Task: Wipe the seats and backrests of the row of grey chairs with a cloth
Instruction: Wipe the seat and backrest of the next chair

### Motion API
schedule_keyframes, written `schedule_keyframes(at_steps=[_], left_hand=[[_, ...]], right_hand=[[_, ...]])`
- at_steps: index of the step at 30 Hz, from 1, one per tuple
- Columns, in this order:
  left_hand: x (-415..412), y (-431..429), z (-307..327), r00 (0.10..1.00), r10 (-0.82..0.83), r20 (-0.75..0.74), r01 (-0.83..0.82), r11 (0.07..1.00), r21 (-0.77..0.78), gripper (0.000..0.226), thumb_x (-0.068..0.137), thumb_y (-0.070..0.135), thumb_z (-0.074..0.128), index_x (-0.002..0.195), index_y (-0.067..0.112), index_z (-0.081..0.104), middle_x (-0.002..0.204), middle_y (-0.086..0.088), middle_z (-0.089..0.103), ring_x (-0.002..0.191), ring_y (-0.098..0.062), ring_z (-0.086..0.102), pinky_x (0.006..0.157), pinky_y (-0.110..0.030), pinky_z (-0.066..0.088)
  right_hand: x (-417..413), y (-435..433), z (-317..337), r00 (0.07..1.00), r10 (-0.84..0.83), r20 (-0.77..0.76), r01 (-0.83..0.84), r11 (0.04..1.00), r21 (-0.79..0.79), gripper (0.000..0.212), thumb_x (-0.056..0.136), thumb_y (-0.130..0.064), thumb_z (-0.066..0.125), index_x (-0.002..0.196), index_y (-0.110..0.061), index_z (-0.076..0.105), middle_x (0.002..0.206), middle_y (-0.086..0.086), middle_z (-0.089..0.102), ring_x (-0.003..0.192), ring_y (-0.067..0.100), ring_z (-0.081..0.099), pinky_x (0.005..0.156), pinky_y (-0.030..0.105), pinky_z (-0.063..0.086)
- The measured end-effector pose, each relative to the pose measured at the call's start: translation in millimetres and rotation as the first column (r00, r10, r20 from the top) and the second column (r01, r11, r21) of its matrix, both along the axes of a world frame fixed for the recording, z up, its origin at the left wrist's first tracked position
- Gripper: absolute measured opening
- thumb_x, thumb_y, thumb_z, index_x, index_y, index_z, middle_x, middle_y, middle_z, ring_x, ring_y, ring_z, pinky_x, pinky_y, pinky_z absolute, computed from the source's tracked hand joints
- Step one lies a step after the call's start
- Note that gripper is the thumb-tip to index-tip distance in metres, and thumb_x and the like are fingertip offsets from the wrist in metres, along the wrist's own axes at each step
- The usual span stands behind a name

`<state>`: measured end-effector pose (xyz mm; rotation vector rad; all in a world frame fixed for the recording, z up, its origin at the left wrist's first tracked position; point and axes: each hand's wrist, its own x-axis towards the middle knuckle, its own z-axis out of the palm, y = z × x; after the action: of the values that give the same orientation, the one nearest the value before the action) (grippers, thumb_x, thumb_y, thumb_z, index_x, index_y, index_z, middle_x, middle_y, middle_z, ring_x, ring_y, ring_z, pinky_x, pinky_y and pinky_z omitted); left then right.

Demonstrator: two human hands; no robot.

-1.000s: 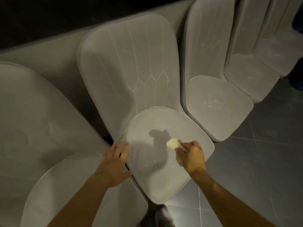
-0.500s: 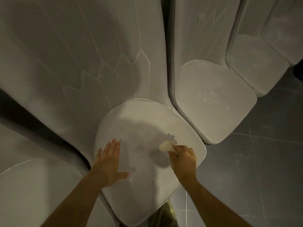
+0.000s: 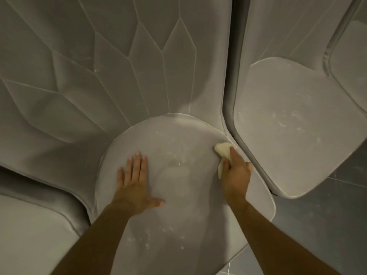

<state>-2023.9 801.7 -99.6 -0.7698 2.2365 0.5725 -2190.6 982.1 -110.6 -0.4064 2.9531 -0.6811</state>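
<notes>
A grey chair fills the middle of the view, its rounded seat (image 3: 178,225) dusty with pale streaks and its quilted backrest (image 3: 119,66) rising behind. My right hand (image 3: 235,173) grips a small cream cloth (image 3: 223,150) and holds it against the seat's right rear edge, by the gap to the neighbouring chair. My left hand (image 3: 135,183) lies flat on the left part of the same seat, fingers straight and together.
To the right stands another grey chair with a dust-marked seat (image 3: 294,124), and a further seat (image 3: 349,62) shows at the far right. Part of a chair seat (image 3: 33,239) sits at the lower left. Dark tiled floor (image 3: 321,225) lies at the lower right.
The view has closed in on the middle chair. My right hand has carried the cloth from mid-seat to the seat's right rear edge. My left hand has moved further onto the seat.
</notes>
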Motion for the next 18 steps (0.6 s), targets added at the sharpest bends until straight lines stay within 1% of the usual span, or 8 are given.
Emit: schedule_keyframes(at_steps=[1,3,5,8,12,14,16,18], left_hand=[[-0.2,-0.4,-3.8,1.000,-0.007,0.008,0.007,1.000,0.004,0.134,0.070,0.074,0.059,0.116,0.019,-0.053,0.127,0.000,-0.058,0.127,-0.023,-0.046,0.108,-0.044,-0.023],[0.3,-0.3,-8.9,1.000,-0.008,0.017,0.008,1.000,0.001,0.136,0.068,0.075,0.060,0.112,0.019,-0.056,0.118,0.001,-0.063,0.117,-0.022,-0.052,0.104,-0.045,-0.027],[0.5,0.4,-11.3,1.000,0.004,0.008,-0.004,1.000,-0.005,0.137,0.067,0.075,0.061,0.111,0.020,-0.057,0.115,0.003,-0.064,0.112,-0.021,-0.056,0.102,-0.043,-0.029],[5.4,-1.6,-10.3,0.999,0.015,-0.040,-0.015,1.000,-0.004,0.137,0.066,0.076,0.061,0.115,0.023,-0.056,0.120,0.006,-0.062,0.111,-0.016,-0.058,0.104,-0.041,-0.029],[17.8,-12.7,-10.5,0.993,0.111,-0.038,-0.112,0.993,-0.047,0.140,0.059,0.083,0.057,0.118,0.023,-0.054,0.126,0.006,-0.059,0.117,-0.013,-0.054,0.106,-0.040,-0.028],[19.5,-14.8,-13.9,0.992,0.127,-0.009,-0.128,0.990,-0.052,0.142,0.057,0.085,0.056,0.114,0.022,-0.058,0.121,0.006,-0.064,0.113,-0.014,-0.059,0.100,-0.040,-0.035],[18.4,-14.2,-19.1,0.993,0.121,-0.005,-0.121,0.991,-0.058,0.144,0.057,0.085,0.056,0.111,0.021,-0.061,0.117,0.005,-0.067,0.109,-0.015,-0.062,0.089,-0.037,-0.044],[18.0,-14.4,-22.9,0.992,0.124,-0.012,-0.125,0.990,-0.069,0.145,0.055,0.085,0.056,0.110,0.020,-0.061,0.117,0.005,-0.068,0.108,-0.016,-0.063,0.085,-0.036,-0.046]], right_hand=[[7.3,-5.4,-5.9,0.998,0.007,-0.058,-0.007,1.000,0.009,0.025,0.091,-0.027,0.055,0.116,-0.024,0.058,0.106,0.004,0.050,0.100,0.024,0.050,0.094,0.023,0.039],[33.8,-20.6,-13.9,0.992,0.128,0.023,-0.124,0.985,-0.119,0.031,0.091,-0.023,0.053,0.121,-0.018,0.058,0.101,0.003,0.054,0.092,0.022,0.050,0.082,0.005,0.034],[63.1,-32.7,-18.2,0.946,0.324,0.024,-0.319,0.941,-0.113,0.033,0.091,-0.013,0.053,0.123,-0.010,0.059,0.104,0.010,0.065,0.085,0.028,0.056,0.080,0.016,0.034],[70.0,-36.0,-11.5,0.906,0.422,0.026,-0.411,0.894,-0.177,0.034,0.084,-0.008,0.058,0.117,-0.003,0.062,0.103,0.013,0.069,0.074,0.032,0.054,0.077,0.030,0.039],[21.2,-34.5,-2.3,0.978,0.206,0.023,-0.194,0.949,-0.249,0.024,0.089,-0.010,0.058,0.113,-0.012,0.063,0.095,0.010,0.051,0.074,0.008,0.050,0.076,0.010,0.041],[-11.8,-41.3,-4.0,0.998,0.065,0.009,-0.063,0.983,-0.171,0.024,0.091,-0.013,0.056,0.113,-0.010,0.063,0.104,0.017,0.057,0.084,0.018,0.054,0.078,0.013,0.041],[-20.9,-51.3,-12.5,0.996,0.080,0.026,-0.079,0.996,-0.051,0.034,0.093,-0.015,0.050,0.126,-0.011,0.055,0.117,0.017,0.060,0.101,0.032,0.050,0.094,0.025,0.033],[0.2,-73.7,-16.1,0.988,0.150,0.046,-0.145,0.984,-0.102,0.036,0.090,-0.007,0.053,0.126,-0.009,0.056,0.118,0.015,0.061,0.105,0.032,0.051,0.098,0.026,0.028]])
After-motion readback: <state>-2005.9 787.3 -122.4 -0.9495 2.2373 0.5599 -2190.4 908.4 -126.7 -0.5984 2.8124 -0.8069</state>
